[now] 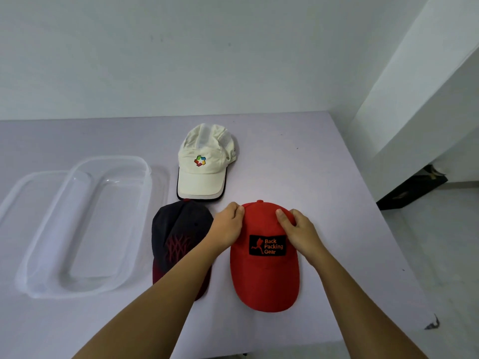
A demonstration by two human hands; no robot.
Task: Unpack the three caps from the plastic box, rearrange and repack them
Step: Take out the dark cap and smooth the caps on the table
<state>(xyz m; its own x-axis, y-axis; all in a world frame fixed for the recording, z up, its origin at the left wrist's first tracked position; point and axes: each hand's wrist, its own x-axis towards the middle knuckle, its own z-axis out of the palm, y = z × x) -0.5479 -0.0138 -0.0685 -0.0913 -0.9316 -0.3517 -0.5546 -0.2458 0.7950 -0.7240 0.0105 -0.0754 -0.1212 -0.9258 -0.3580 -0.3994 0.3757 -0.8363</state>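
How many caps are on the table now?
3. White cap at the back, dark cap front left, red cap front right, held by left hand and right hand. None seem hidden.

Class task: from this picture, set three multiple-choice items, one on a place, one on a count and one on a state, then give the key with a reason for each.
1. Where does the white cap lie, set against the red cap and the dark cap?
A. beyond both
B. stacked on the red one
C. nearest the person

2. How many caps lie outside the plastic box?
A. one
B. two
C. three

3. What are the left hand and right hand doing?
A. gripping the red cap's crown
B. hanging idle
C. lifting the box

Key:
1 A, it lies farthest from the person.
2 C, all three rest on the table.
3 A, fingers of both curl on the crown.
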